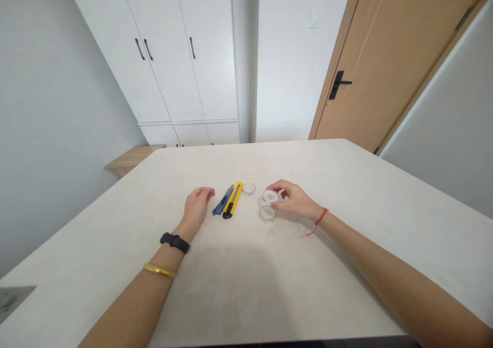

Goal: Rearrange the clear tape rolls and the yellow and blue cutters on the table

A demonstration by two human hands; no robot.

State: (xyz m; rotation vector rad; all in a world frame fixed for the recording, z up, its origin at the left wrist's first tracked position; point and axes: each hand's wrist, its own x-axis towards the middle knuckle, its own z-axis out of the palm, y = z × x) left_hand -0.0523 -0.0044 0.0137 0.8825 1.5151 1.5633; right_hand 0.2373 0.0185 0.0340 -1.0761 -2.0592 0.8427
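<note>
My right hand [290, 199] grips a small white roll [270, 196] between thumb and fingers, just above the table. Nearer to me, a clear round spool [267, 214] lies flat beside it. Another clear ring-shaped spool [248, 189] lies farther left, by the tip of a yellow cutter [233, 200] with a black end. Blue cutters [223, 200] lie along the yellow one's left side. My left hand [198, 204] rests on the table left of the cutters, its fingers curled together; whether anything is between them is hidden.
All of this is on a white table [239, 286]. Beyond it stand white cabinets [169, 55] and a wooden door [393, 60]. A wooden ledge [133, 159] shows past the left corner, and a grey panel [13, 299] is at the near left.
</note>
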